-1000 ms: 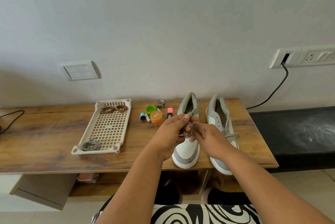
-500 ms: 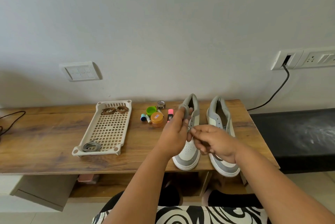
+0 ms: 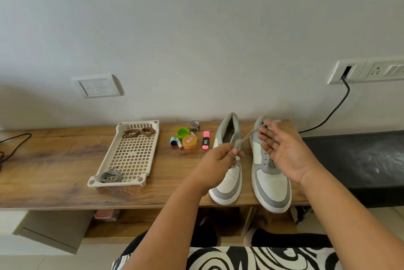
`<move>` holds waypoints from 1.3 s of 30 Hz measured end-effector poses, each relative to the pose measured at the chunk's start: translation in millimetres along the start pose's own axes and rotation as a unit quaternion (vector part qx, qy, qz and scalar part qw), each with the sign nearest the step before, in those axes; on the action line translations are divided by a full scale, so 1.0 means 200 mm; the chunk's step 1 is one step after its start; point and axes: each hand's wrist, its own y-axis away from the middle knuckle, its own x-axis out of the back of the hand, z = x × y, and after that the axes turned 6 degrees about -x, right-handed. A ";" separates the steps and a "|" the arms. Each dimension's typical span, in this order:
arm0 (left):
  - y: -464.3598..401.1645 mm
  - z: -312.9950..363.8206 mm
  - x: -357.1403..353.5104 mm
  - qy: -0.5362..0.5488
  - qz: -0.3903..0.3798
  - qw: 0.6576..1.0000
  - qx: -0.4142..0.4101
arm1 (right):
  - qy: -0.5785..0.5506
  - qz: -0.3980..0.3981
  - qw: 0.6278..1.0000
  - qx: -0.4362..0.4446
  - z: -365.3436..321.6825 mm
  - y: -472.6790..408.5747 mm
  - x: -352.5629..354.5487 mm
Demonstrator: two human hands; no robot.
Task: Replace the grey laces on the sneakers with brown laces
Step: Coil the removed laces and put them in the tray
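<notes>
Plain grey wall behind, wooden table (image 3: pixel 54 167) in front, and both sneakers sit toe toward the person. Left hand (image 3: pixel 218 160) pinches a grey lace (image 3: pixel 247 138) above the left sneaker (image 3: pixel 228 171), the strand running up toward the right hand (image 3: pixel 282 149), which is spread wide and grips nothing. Best move, I'd say: gather the lace into a neat coil, then drop it by the other grey bundle (image 3: pixel 110 176) in the tray (image 3: pixel 131 156), where brown laces (image 3: pixel 137 132) wait.
</notes>
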 end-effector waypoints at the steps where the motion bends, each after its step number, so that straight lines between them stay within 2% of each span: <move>1: 0.00 0.00 0.00 0.004 0.001 1.000 0.002 | 0.037 0.033 0.999 0.009 0.02 -0.01 0.01; 4: -0.01 -0.01 0.00 -0.010 0.011 1.000 0.007 | 0.200 0.052 0.977 0.046 0.07 -0.02 0.00; 7: -0.01 -0.01 -0.01 -0.004 0.010 1.000 0.008 | 0.406 0.015 0.910 0.084 0.12 0.00 -0.03; 9: 0.00 -0.01 -0.01 0.009 0.009 1.000 0.008 | 0.460 -0.023 0.884 0.085 0.16 0.01 -0.06; 12: -0.01 0.00 -0.01 0.061 0.005 0.998 0.013 | 0.506 -0.048 0.855 0.106 0.21 0.02 -0.11; 16: -0.01 0.03 0.00 0.207 0.037 0.977 0.045 | 0.484 -0.078 0.866 0.100 0.24 0.05 -0.16; 19: -0.01 0.05 0.00 0.300 0.089 0.949 0.038 | 0.506 -0.110 0.853 0.061 0.26 0.06 -0.18; 21: -0.01 0.05 0.00 0.269 0.114 0.956 0.031 | 0.515 -0.134 0.846 0.040 0.27 0.06 -0.19; 23: 0.00 0.05 0.00 0.188 0.121 0.974 0.023 | 0.514 -0.147 0.845 0.027 0.26 0.08 -0.20; 25: 0.00 0.02 -0.01 0.061 0.125 0.990 -0.016 | 0.492 -0.144 0.859 0.019 0.23 0.09 -0.21; 27: -0.02 -0.02 -0.02 -0.075 0.105 0.990 -0.050 | 0.413 -0.125 0.902 0.001 0.20 0.11 -0.22; 28: -0.01 -0.03 -0.02 -0.107 0.083 0.990 -0.041 | 0.363 -0.113 0.925 -0.014 0.18 0.12 -0.22; 30: -0.02 -0.04 -0.03 -0.092 0.046 0.994 -0.028 | 0.271 -0.089 0.957 -0.053 0.14 0.12 -0.20; 33: -0.01 -0.02 -0.04 -0.102 -0.013 0.994 -0.027 | 0.108 -0.070 0.986 -0.108 0.09 0.09 -0.15; 36: 0.00 -0.01 -0.06 -0.163 -0.067 0.984 -0.028 | -0.005 -0.062 0.990 -0.128 0.05 0.06 -0.10; 39: 0.00 -0.01 -0.06 -0.125 -0.071 0.990 0.002 | -0.033 -0.023 0.992 -0.117 0.06 0.04 -0.07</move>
